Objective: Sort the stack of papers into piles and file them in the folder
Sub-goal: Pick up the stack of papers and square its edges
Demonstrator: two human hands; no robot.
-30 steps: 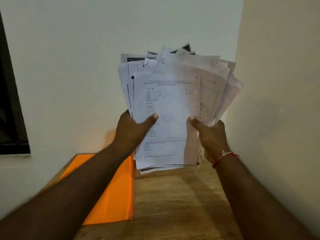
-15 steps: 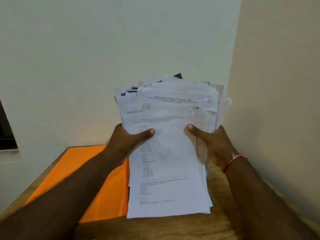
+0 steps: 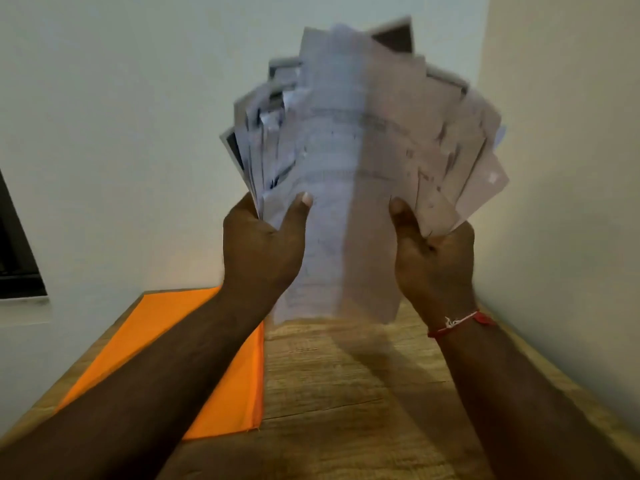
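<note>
Both hands are gripping the stack of papers (image 3: 356, 168) in the head view, holding it upright in the air above the far end of the table (image 3: 346, 375) and clear of the wood. The left hand (image 3: 263, 244) is clasping the left edge, its thumb pressing on the front sheet and its fingers hidden behind. The right hand (image 3: 433, 258), with a red thread bracelet (image 3: 457, 322) at the wrist, is pinching the right edge the same way. Sheets are fanning out unevenly at the top, corners sticking out left and right, and the whole stack is smeared with blur, so the print cannot be read.

The orange folder (image 3: 166, 341) is lying flat and closed on the left part of the table, partly under the left forearm, well apart from the papers.

The likeliest trouble is loose sheets slipping out. Only the lower edges are being held, so the splayed outer pages on the right could probably slide free and drop off the table's right side against the wall (image 3: 571, 168). Thin, bending paper could also crease under the thumbs. Setting the stack down carelessly could cover the folder or mix the sheets before any piles are being made. Sorting appears not yet begun.
</note>
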